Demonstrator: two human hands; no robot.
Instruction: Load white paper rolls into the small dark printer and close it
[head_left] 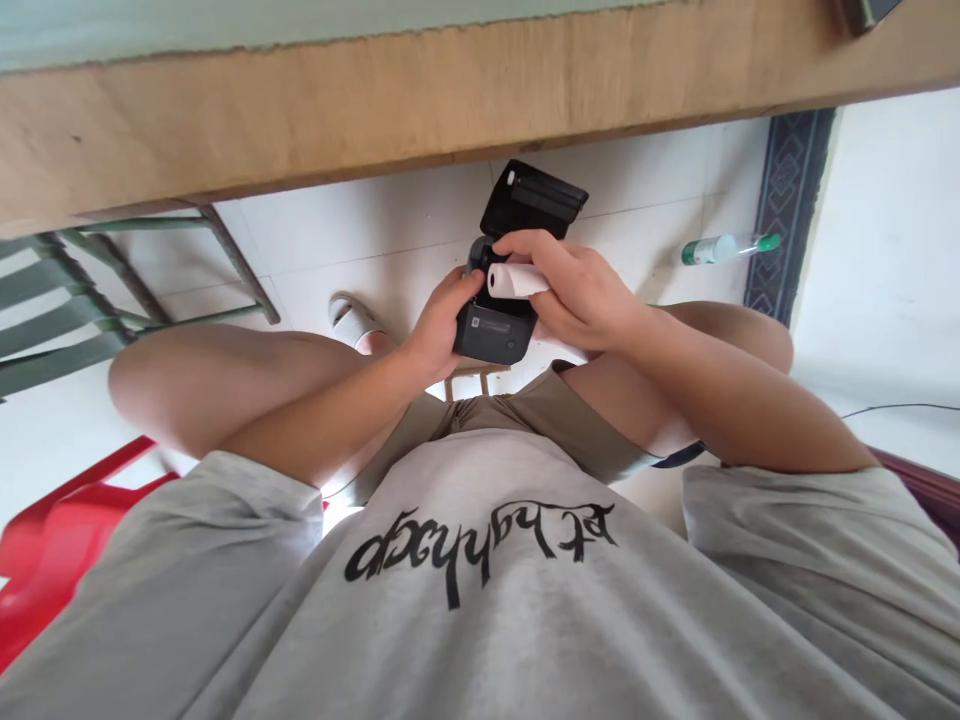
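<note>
A black receipt printer (495,333) is held above my lap, its hinged lid (531,203) swung up on the far side. Wrapped around the left side of its body is my left hand (442,322), thumb on the edge of the opening. My right hand (574,290) grips a white thermal paper roll (510,281) over the printer's opening. The roll's dark core faces left. Whether the roll touches the inside of the compartment, I cannot tell.
Beyond the printer runs a wooden table edge (375,110). A plastic bottle with a green cap (720,249) lies on the tiled floor at right. A green metal-framed chair (75,290) stands left, and a red plastic chair (75,525) sits behind my left arm.
</note>
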